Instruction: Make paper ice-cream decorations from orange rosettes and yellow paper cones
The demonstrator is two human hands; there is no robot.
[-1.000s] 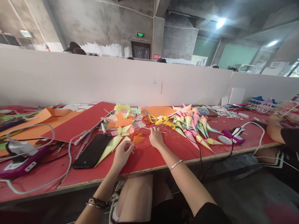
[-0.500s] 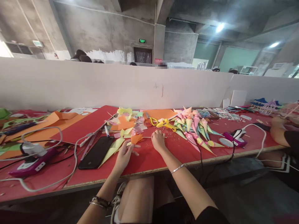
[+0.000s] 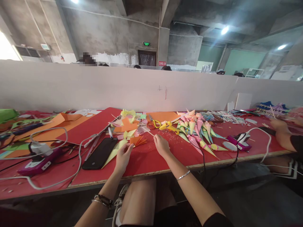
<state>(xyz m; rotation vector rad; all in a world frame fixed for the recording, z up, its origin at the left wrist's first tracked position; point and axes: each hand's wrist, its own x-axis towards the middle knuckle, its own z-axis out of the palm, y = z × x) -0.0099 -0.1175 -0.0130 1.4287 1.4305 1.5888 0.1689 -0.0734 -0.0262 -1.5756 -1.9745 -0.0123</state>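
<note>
Pinched in my left hand (image 3: 124,155) is a piece of folded orange paper (image 3: 138,141), its pleats fanning out to the right. My right hand (image 3: 162,145) grips a thin pale stick (image 3: 149,131) that points up and to the left, its tip apart from the folded paper. Just beyond my right hand lies a yellow glue gun (image 3: 169,126). Scissors with yellow handles (image 3: 156,123) rest behind it. A heap of pastel paper cones (image 3: 195,127) lies to the right. Close to my left hand are a yellow paper piece (image 3: 114,154) and a black phone (image 3: 99,153).
Purple power strips sit at left (image 3: 40,162) and right (image 3: 239,143), with cables trailing across the red table (image 3: 151,162). A white partition (image 3: 118,88) runs along the back. Another person's arm (image 3: 282,134) works at far right. Large red card (image 3: 91,126) lies at left.
The stick has swung from lying level against the orange paper to slanting up-left, away from it. My left hand's fingers have closed on the paper, whose pleats now show spread.
</note>
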